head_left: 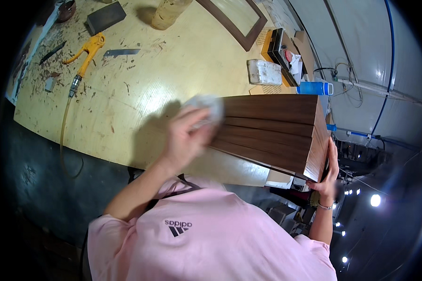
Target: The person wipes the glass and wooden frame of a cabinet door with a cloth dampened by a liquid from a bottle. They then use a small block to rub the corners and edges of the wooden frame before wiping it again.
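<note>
A dark brown wooden piece (272,126), long and box-like with grooved strips along its face, stands tilted over the table's near edge. My left hand (187,133) is closed around a wadded white cloth (210,108) at the piece's left end; both are smeared by motion. Where the cloth meets the wood is partly hidden by the fingers. At the opposite end my right hand (329,173) grips the lighter end face, thumb at the lower corner and fingers along the far side.
On the pale table (140,89) lie a yellow air blow gun (90,49) with a hose, a metal scraper blade (122,52) and a dark block (106,18). Farther back are a jar (170,13), a brown frame (251,35), a whitish block (264,72) and a blue bottle (312,88).
</note>
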`<state>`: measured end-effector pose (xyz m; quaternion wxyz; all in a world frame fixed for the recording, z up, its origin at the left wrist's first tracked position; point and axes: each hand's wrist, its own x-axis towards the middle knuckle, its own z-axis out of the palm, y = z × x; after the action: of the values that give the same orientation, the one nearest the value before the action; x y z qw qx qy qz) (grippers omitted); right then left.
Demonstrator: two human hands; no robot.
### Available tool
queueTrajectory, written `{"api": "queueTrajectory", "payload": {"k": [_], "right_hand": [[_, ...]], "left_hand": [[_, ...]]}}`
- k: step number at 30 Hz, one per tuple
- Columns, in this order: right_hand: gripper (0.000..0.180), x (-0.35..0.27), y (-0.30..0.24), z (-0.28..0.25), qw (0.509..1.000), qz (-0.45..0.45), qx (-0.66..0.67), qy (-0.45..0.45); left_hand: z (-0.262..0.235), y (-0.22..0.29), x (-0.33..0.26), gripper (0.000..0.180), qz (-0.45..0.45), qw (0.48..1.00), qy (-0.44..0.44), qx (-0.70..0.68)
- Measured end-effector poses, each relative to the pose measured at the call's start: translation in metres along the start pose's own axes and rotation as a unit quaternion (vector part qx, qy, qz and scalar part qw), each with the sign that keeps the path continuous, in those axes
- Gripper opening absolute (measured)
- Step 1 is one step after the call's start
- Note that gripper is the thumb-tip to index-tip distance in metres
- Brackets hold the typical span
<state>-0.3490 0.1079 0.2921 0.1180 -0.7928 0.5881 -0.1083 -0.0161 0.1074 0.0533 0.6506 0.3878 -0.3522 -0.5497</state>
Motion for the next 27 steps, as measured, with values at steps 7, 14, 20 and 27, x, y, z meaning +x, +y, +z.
{"api": "queueTrajectory", "payload": {"k": [7, 14, 20, 27], "right_hand": [[0.125, 0.001, -0.003, -0.002, 0.999, -0.023, -0.034, -0.004], [0.122, 0.012, 0.000, -0.002, 0.999, -0.028, -0.020, -0.009], [0.119, 0.014, -0.007, -0.005, 0.999, -0.040, -0.027, -0.012], [0.119, 0.012, -0.006, -0.004, 0.999, -0.039, -0.018, -0.010]], "left_hand": [[-0.034, -0.032, 0.010, 0.020, -0.137, 0.987, -0.003, 0.081], [0.064, 0.065, 0.068, 0.035, 0.214, 0.965, -0.147, -0.043], [-0.012, -0.046, 0.044, 0.031, -0.180, 0.979, -0.001, -0.101], [0.061, 0.067, 0.066, 0.053, 0.278, 0.933, -0.225, 0.042]]}}
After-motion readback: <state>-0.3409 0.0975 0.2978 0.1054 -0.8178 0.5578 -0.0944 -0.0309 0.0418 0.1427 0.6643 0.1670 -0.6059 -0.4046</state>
